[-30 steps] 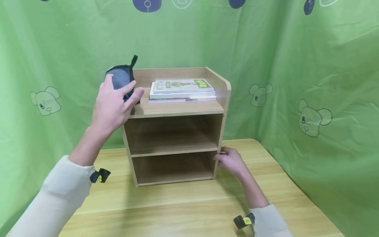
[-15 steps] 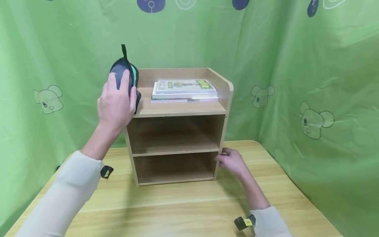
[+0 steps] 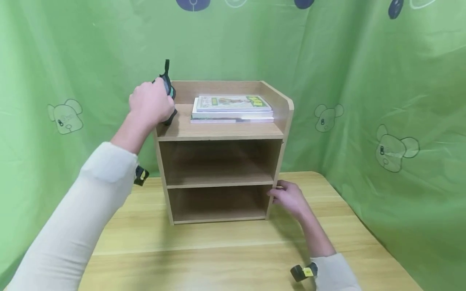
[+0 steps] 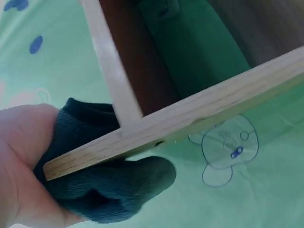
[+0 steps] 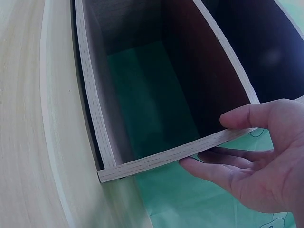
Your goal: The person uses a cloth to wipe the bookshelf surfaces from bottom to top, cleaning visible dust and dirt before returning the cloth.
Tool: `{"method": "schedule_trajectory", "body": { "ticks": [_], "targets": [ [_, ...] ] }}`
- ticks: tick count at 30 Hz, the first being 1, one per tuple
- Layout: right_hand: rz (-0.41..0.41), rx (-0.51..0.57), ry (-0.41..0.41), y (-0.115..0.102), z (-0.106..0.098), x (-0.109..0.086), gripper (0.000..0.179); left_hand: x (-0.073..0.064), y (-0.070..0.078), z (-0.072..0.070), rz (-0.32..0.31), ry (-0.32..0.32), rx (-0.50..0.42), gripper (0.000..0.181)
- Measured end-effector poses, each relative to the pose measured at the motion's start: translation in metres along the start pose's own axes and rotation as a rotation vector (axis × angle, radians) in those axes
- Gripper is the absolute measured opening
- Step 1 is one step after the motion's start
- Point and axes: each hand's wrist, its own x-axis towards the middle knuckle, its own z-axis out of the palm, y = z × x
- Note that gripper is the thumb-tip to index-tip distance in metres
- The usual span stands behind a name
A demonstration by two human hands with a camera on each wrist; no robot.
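Note:
A wooden shelf unit (image 3: 222, 185) with two open compartments and a railed top stands on the table. At its upper left side, my left hand (image 3: 151, 101) grips a dark blue, fuzzy cleaning cloth (image 4: 130, 183) with a black loop and a strip of green. In the left wrist view the cloth is folded over the side panel's edge (image 4: 80, 159), lying on both faces of it. Low on the opposite side, my right hand (image 3: 291, 200) pinches the right side panel (image 5: 166, 155), thumb on the inner face and fingers outside.
Several books (image 3: 233, 109) lie stacked on the unit's top. The light wood table (image 3: 218, 258) extends in front of it. Green curtains (image 3: 233, 40) with bear prints hang behind and at both sides. Black wrist cameras (image 3: 141, 176) sit at the cuffs.
My left hand has turned and moved a little right with the cloth, bringing it over the left side panel. The head view has shifted slightly. The right hand keeps its hold.

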Motion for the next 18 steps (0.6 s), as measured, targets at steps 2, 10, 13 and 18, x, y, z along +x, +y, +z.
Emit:
{"method": "schedule_trajectory", "body": {
  "ticks": [2,10,13,18],
  "targets": [
    [-0.004,0.006,-0.002,0.0,-0.001,-0.001,0.059,0.009,0.004,-0.006,-0.027,-0.087,0.011,0.056],
    [-0.004,0.035,0.001,0.0,0.0,-0.002,0.061,0.03,0.006,-0.015,-0.062,-0.302,-0.038,0.052],
    [0.0,0.018,0.011,0.001,-0.002,-0.002,0.062,0.028,0.009,-0.015,-0.052,-0.315,-0.023,0.043],
    [0.02,0.006,0.014,0.004,-0.003,-0.007,0.06,0.015,0.011,-0.012,-0.028,-0.292,-0.016,0.038]
  ]
}}
